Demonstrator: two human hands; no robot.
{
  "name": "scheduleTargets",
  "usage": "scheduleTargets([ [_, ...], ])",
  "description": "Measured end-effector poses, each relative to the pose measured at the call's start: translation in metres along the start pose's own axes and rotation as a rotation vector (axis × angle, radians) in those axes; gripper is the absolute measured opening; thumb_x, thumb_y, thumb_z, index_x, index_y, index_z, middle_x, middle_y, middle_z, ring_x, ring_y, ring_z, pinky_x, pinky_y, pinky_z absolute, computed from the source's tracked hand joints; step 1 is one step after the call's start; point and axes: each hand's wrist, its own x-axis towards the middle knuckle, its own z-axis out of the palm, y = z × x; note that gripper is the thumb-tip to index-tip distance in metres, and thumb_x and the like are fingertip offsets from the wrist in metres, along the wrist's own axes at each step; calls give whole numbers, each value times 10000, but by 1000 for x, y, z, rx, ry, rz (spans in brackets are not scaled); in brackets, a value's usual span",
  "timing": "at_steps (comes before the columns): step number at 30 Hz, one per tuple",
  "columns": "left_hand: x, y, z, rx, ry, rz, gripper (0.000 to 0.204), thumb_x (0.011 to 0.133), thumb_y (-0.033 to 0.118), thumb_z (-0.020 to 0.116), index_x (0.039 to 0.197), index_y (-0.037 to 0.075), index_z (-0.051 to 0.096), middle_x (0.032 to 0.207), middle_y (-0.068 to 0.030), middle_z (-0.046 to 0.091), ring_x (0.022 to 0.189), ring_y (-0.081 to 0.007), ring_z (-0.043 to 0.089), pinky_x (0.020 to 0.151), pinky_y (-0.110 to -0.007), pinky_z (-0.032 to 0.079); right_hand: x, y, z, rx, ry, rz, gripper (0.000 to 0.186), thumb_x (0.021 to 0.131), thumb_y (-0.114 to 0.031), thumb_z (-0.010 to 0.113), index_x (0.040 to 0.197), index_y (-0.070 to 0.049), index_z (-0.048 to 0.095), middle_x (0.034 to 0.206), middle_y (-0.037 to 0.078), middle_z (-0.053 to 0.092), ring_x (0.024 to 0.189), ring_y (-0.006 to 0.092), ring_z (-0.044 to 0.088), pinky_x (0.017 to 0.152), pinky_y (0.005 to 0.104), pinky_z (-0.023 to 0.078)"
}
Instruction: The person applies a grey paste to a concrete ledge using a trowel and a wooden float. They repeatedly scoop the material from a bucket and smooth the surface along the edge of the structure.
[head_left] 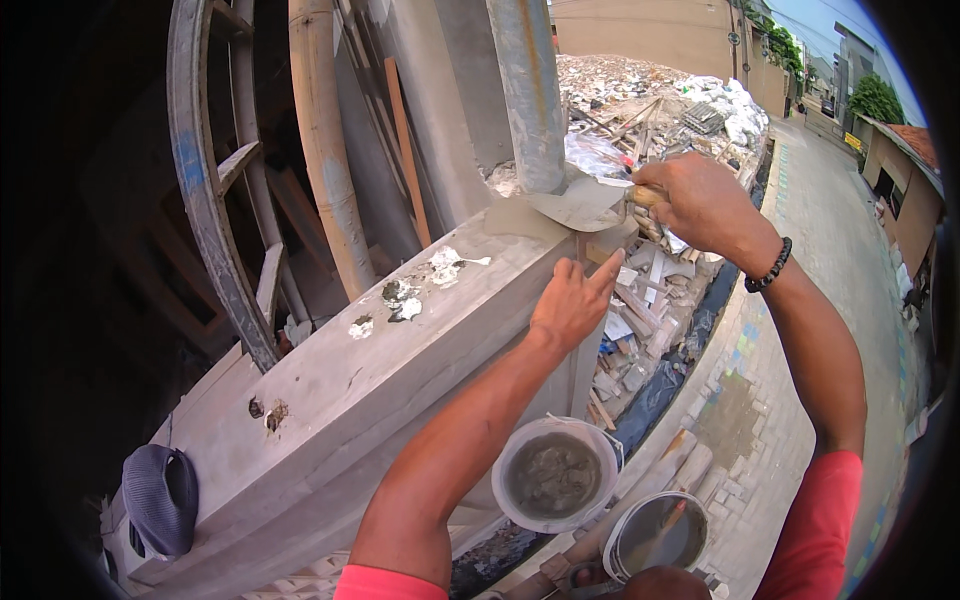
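My right hand (700,200) grips the wooden handle of a trowel (578,207). The trowel's flat metal blade lies over the far end of the grey concrete ledge (330,385), close to the foot of a grey metal pipe (530,95). Wet grey mortar (522,220) is spread on the ledge beside the blade. Below the trowel, my left hand (572,308) is at the ledge's end corner with its fingers apart, holding nothing that I can see. Its fingertips are near a small light-brown strip at the corner; whether they touch it, I cannot tell.
Below the ledge hang or stand a bucket of grey mortar (500,470) and a bucket of murky water (612,545) with a stick in it. A dark knitted cap (160,500) sits on the near ledge. A ladder (190,150) and bamboo pole (325,140) stand left; rubble (650,290) lies beyond.
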Motion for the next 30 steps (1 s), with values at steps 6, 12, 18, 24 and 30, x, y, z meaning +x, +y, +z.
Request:
scheduleTargets([
  [6,4,3,10,-66,125,-9,483,905,143,546,1383,77,567,1588,-39,340,949,-247,619,888,-453,416,-8,-22,-4,-71,-176,50,262,841,-123,661,1086,-57,726,879,192,686,864,353,675,787,452,529],
  [12,-2,5,30,-233,268,-143,479,939,161,501,1411,92,542,1536,-45,423,1052,-270,616,953,-512,411,-36,-50,-44,47,-61,-71,175,829,-91,638,982,-65,719,811,183,658,835,369,665,747,481,520],
  [18,3,5,2,-31,41,-32,431,939,163,512,1357,107,603,1545,-3,412,883,-174,594,797,-337,385,6,-32,-12,4,5,-36,213,836,-97,618,1012,-62,732,843,206,683,844,381,672,767,475,534],
  [24,-2,1,-1,-30,23,-20,426,935,164,518,1348,111,606,1566,5,376,858,-152,581,765,-339,367,39,-43,13,8,-133,22,250,812,-107,679,1051,-57,732,919,197,711,886,363,685,805,463,538],
  [30,3,6,9,-72,94,-41,446,943,165,510,1377,83,576,1553,-7,387,976,-216,597,920,-424,447,8,-52,-7,-7,-177,-87,246,806,-95,680,1043,-54,733,862,194,700,856,364,682,793,454,536],
])
